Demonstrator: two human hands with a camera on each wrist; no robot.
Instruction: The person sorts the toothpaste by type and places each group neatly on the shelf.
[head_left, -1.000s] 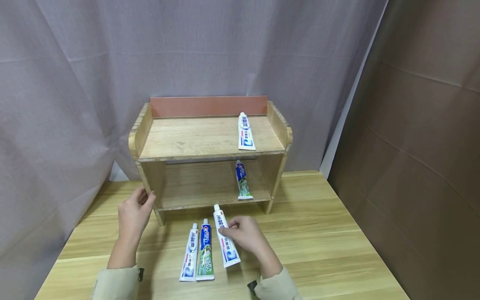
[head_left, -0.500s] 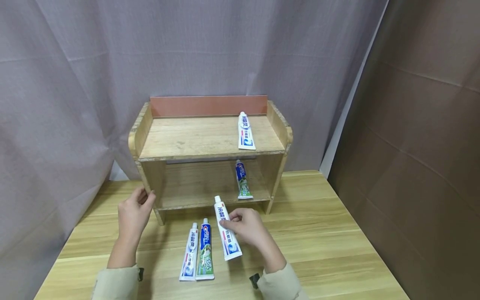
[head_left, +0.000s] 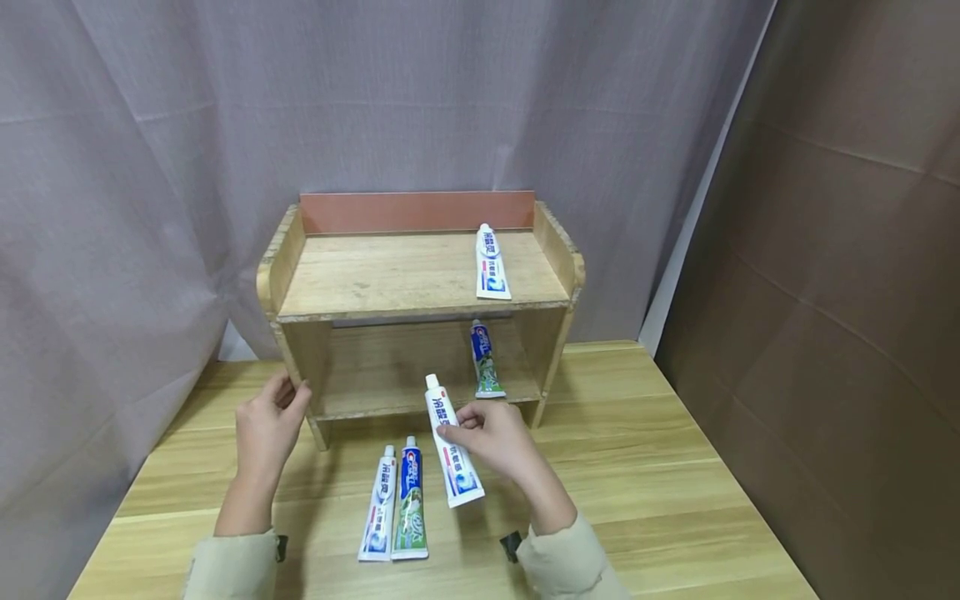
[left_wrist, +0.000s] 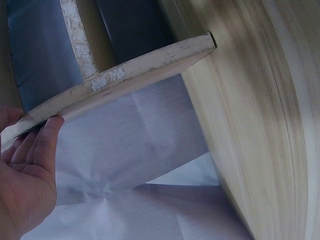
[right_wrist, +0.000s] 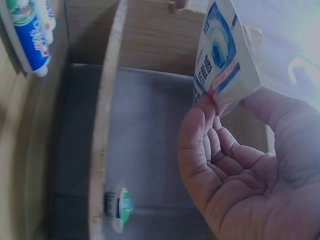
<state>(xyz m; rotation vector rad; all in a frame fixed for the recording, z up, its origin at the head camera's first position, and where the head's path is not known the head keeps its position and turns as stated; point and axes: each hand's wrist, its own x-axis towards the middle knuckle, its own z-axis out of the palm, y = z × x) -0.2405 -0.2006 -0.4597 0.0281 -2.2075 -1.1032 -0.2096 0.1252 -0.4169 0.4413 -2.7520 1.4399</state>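
In the head view my right hand (head_left: pixel 498 437) pinches a white and blue toothpaste tube (head_left: pixel 453 450) between thumb and fingers. The tube is tilted, cap away from me, raised in front of the lower shelf. My left hand (head_left: pixel 272 425) holds the left side panel of the small wooden shelf (head_left: pixel 360 312); in the left wrist view its thumb and fingers lie on opposite faces of the panel (left_wrist: pixel 145 62). On the table lie another white toothpaste tube (head_left: pixel 378 508) and a blue and green toothpaste tube (head_left: pixel 410 504), side by side.
A white toothpaste tube (head_left: pixel 492 265) lies on the upper shelf, towards the right. Below it, a blue and green tube (head_left: pixel 486 362) lies on the lower shelf. Grey curtain (head_left: pixel 405 100) hangs behind, and a brown curtain (head_left: pixel 832 292) borders the table's right side.
My right hand has lifted the white toothpaste tube and moved it away from me, closer to the lower shelf. My left hand stays on the side panel.
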